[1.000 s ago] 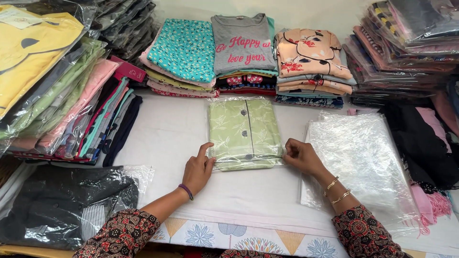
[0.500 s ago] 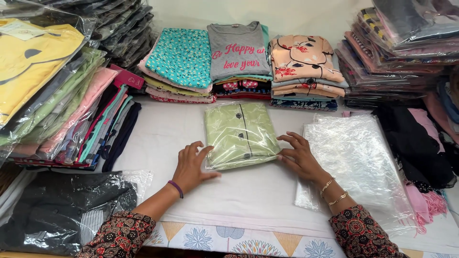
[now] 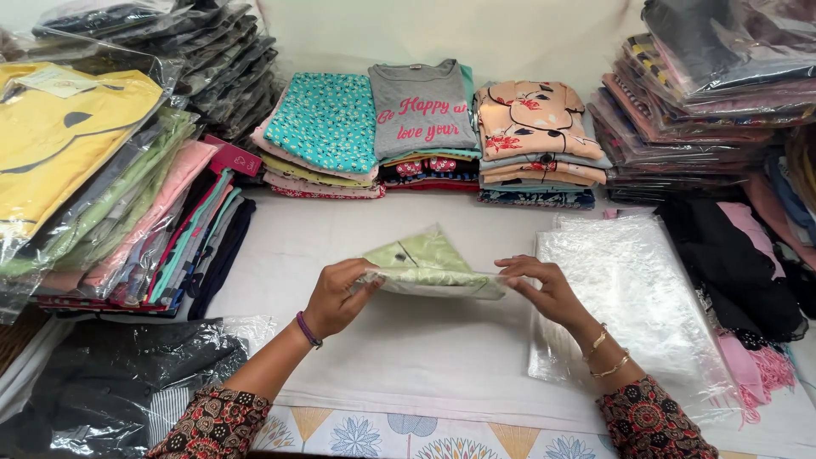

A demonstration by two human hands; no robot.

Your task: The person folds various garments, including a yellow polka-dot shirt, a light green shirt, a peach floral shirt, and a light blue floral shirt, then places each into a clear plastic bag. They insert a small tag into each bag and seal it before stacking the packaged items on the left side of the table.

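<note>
Two hands lift one folded pale-green garment (image 3: 425,265).
Left hand (image 3: 336,297) and right hand (image 3: 544,289) pinch its ends; one stack of clear plastic bags (image 3: 629,297) lies just beside.

Both forearms reach forward from the bottom edge of the view, angled inward so the hands face each other, each in a dark sleeve with a red and cream pattern pushed back past the wrist. The left hand (image 3: 336,297) has a purple band at its wrist and curls with thumb above and fingers below in a closed pinch. The right hand (image 3: 544,289), bangles at its wrist, mirrors it, fingertips pressed together and palm turned inward.
</note>
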